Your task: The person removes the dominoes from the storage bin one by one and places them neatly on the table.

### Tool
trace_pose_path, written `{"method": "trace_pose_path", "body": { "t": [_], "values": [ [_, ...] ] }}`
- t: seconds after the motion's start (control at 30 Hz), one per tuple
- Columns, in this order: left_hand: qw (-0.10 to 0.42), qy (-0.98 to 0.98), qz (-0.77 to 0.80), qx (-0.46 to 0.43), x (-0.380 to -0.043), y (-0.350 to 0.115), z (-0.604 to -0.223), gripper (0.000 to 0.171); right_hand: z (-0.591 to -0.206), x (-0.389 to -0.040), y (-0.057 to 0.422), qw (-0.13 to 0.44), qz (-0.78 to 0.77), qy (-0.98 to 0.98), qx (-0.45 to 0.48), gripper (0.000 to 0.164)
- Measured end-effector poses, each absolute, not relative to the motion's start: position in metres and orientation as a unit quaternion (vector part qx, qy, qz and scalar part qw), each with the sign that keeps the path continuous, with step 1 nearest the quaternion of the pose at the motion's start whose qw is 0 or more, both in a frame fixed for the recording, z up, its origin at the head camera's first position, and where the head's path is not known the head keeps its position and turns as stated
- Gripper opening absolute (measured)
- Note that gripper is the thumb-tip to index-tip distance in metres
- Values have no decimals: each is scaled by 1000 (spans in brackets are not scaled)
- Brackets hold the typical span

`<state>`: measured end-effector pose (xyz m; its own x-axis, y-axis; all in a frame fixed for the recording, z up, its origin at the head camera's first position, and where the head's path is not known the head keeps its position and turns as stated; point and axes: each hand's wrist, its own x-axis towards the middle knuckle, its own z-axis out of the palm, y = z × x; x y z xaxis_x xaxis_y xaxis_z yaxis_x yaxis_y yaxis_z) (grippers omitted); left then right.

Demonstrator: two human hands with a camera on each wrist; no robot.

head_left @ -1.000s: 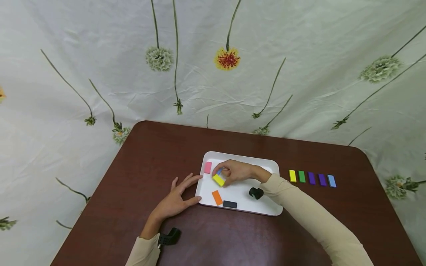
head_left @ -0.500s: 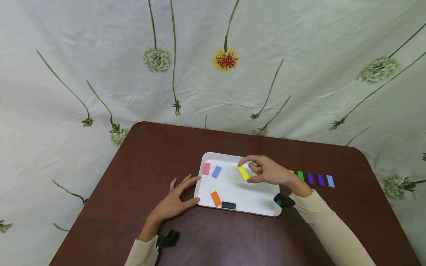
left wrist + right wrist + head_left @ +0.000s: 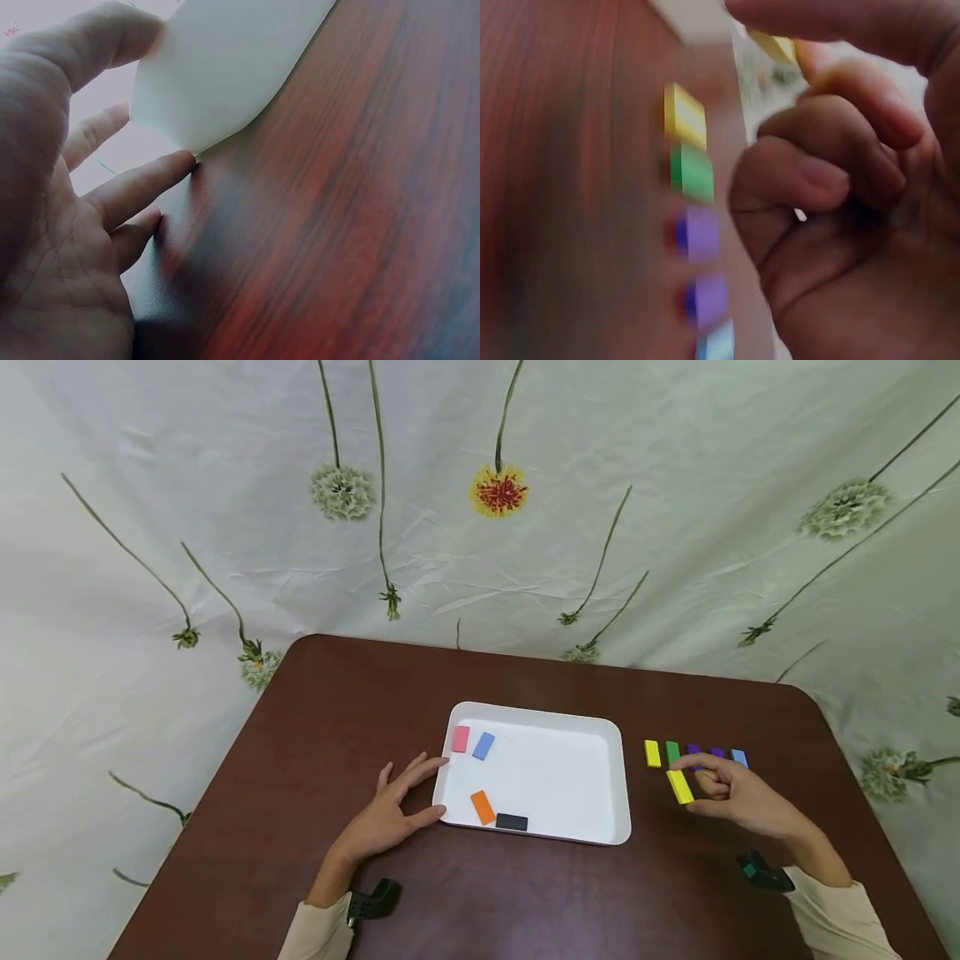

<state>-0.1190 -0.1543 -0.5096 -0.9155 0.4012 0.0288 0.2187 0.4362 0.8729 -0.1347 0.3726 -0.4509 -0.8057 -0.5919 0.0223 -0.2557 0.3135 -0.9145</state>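
Note:
My right hand (image 3: 746,795) pinches a small yellow rectangular block (image 3: 680,787) by its ends between thumb and index finger, with the other fingers curled in. It is right of the tray, just in front of a row of blocks. That row has another yellow block (image 3: 652,753), a green block (image 3: 672,752), two purple blocks (image 3: 701,234) and a light blue block (image 3: 739,757); the hand partly covers it in the head view. My left hand (image 3: 390,817) touches the left edge of the white tray (image 3: 555,777) with spread fingertips.
Inside the tray lie a pink block (image 3: 461,739), a blue block (image 3: 483,746), an orange block (image 3: 482,807) and a black block (image 3: 512,822). The dark brown table (image 3: 375,693) meets a flower-printed cloth (image 3: 420,527) behind it.
My right hand has lifted the yellow block from the tray's left part and carried it rightward past the tray's edge to the row. The left hand has stayed at the tray.

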Motion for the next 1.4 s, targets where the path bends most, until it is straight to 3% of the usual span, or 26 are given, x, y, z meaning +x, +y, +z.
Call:
{"method": "trace_pose_path", "body": {
  "t": [0.2,0.47,0.9,1.4],
  "values": [
    [87,846,493,183,-120,-155,-509,68,-461,-117,425,149,-511,821,-205,43],
    [90,847,492,178,-121,-154,-507,68,-478,-107,456,127,-470,865,-123,40],
    [94,844,497,180,-120,-154,-508,68,-484,-108,466,137,-457,876,-64,41],
    [92,846,493,180,-118,-154,-510,67,-489,-107,469,148,-497,851,-81,41]
  ]
}}
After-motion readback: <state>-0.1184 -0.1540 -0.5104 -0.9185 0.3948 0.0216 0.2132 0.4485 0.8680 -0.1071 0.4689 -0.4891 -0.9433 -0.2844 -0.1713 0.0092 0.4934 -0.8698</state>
